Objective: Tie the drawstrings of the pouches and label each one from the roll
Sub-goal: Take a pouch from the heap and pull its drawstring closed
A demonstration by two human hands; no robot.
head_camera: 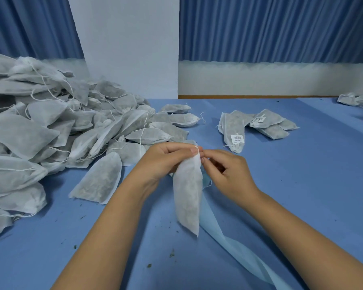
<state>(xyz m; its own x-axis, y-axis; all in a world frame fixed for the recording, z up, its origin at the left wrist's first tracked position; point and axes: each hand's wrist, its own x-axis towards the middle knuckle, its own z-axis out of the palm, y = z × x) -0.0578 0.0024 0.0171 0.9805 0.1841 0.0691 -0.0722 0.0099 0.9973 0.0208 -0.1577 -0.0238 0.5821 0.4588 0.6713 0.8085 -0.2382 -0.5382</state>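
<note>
Both hands meet at the gathered neck of one pouch (188, 195), which hangs mouth-up just above the tabletop (302, 174). The left hand (170, 159) has its fingers curled round the neck. The right hand (225, 170) pinches at the mouth, presumably on the drawstring, though the cord is too fine to make out there. White translucent fabric shows a dark, greyish-green loose filling; what it is cannot be told. Unlabelled pouches with trailing cords lie in a heap (61, 126) at left. Labelled pouches (235, 130) lie well apart at centre right, one bearing a barcode label (237, 138). A pale blue strip (228, 243), probably label backing, trails beneath the held pouch. Likely faults: the pinch slipping, so that the neck reopens and filling spills, as the scattered crumbs (171, 253) suggest can happen; an over-hard pull snapping the cord or tearing the fabric; the strip catching in the knot.
</note>
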